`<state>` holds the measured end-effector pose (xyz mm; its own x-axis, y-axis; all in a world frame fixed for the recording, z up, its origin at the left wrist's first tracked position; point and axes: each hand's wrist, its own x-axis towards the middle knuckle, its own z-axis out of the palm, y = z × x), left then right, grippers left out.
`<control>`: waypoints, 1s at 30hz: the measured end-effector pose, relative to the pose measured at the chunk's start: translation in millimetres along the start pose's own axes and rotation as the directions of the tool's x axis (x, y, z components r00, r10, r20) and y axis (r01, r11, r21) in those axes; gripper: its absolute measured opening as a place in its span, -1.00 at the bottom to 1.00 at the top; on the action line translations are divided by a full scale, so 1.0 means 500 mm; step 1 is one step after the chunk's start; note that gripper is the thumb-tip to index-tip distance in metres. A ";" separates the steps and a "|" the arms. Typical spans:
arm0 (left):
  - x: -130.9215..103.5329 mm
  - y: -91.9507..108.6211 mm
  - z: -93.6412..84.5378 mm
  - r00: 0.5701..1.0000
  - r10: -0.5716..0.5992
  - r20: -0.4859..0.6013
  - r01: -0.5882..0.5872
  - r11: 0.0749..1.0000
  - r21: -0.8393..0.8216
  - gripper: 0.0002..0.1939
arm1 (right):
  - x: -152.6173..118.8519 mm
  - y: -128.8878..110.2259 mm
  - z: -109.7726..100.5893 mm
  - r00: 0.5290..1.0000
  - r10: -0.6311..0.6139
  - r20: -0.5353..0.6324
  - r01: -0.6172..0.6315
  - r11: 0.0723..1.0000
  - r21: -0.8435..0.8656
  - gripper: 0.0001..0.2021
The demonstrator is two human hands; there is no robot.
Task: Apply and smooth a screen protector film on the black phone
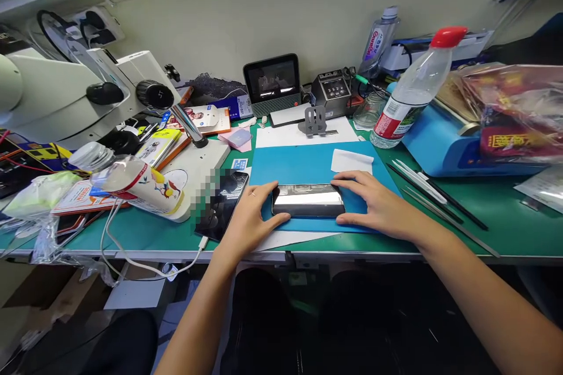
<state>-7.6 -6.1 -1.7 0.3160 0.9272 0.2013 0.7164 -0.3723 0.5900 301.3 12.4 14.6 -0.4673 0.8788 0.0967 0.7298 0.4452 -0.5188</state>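
Observation:
A dark, glossy smartphone [308,201] lies sideways over a blue mat [290,161], its face reflecting light. My left hand [254,211] grips its left end, thumb at the near corner and fingers at the far one. At the right end, my right hand [373,202] holds it the same way. Just behind the phone is a folded white cloth or paper [352,162]. Left of my left hand rests a second black phone [224,202] with a white cable [202,243] plugged in. The underside of the held phone is hidden.
A white microscope [57,94] and a tilted drink bottle [141,184] stand left. At the back are a small screen [273,79] and a grey soldering station [331,94]. To the right are tweezers and thin tools [440,199], a red-capped bottle [413,99] and a blue machine [444,140].

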 end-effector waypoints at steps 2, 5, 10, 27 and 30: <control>-0.001 0.000 0.000 1.000 -0.002 0.002 0.002 1.000 -0.002 -0.36 | 0.000 0.000 0.000 1.000 0.005 0.009 -0.005 1.000 0.001 -0.27; -0.001 0.001 0.001 1.000 -0.007 0.002 0.007 1.000 0.005 -0.38 | 0.000 0.004 0.001 1.000 -0.001 0.017 0.001 1.000 0.007 -0.26; -0.002 -0.001 0.005 1.000 0.004 -0.011 -0.003 1.000 0.021 -0.37 | 0.001 0.017 0.007 0.999 -0.031 0.009 0.031 1.000 0.000 -0.24; 0.002 0.004 -0.004 0.996 -0.087 0.036 0.088 0.996 -0.024 -0.34 | -0.003 0.020 0.010 0.998 -0.041 0.049 0.045 0.995 -0.089 -0.21; 0.003 0.004 -0.005 0.994 -0.100 0.037 0.102 0.994 -0.034 -0.35 | -0.002 0.014 0.006 0.999 -0.022 0.049 0.026 0.997 -0.077 -0.22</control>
<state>-7.3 -5.5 1.4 0.2654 0.9576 0.1119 0.7230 -0.2744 0.6340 305.3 14.3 8.3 -0.5075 0.8591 0.0665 0.7537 0.4800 -0.4489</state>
